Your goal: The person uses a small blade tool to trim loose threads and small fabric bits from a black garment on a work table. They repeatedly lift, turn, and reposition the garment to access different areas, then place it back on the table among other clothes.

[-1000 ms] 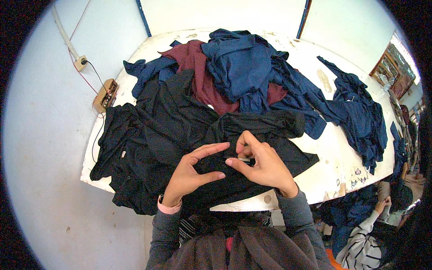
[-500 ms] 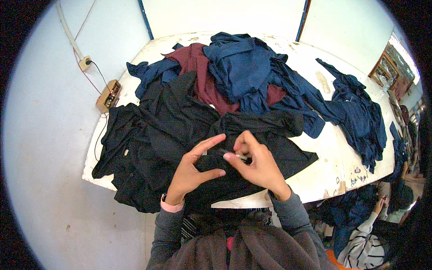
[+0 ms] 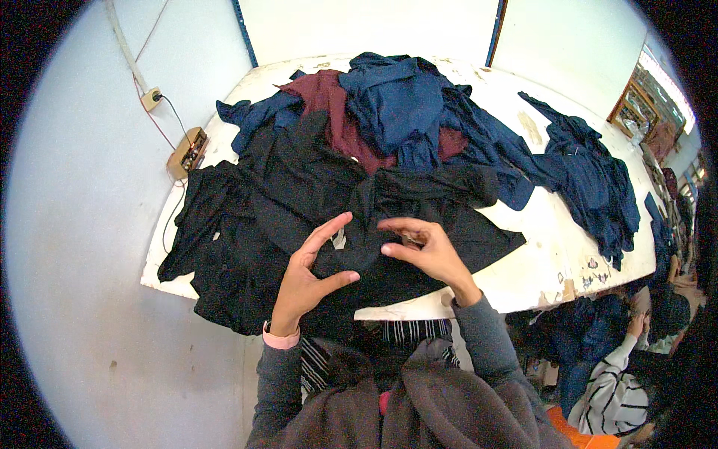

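A black garment (image 3: 247, 232) lies in loose folds along the near left part of the table. Above it hovers my left hand (image 3: 303, 280), empty, its thumb and fingers spread in a wide curve. A small white tag (image 3: 339, 239) shows on the cloth just beyond that hand. To its right is my right hand (image 3: 430, 254), thumb and forefinger apart, other fingers curled in. Something small and partly pale sits inside those curled fingers; its kind is mostly hidden.
Behind the black cloth rise a maroon garment (image 3: 329, 105) and a heap of navy garments (image 3: 396, 112). More navy cloth (image 3: 591, 187) lies right on the worn white table (image 3: 538, 280). A power strip (image 3: 187, 152) with cables hangs at the left wall. Another person's striped sleeve (image 3: 613, 396) shows lower right.
Both hands have drawn apart slightly, and the left has moved a little left. My right thumb and forefinger have opened; the small dark tip between the hands no longer shows.
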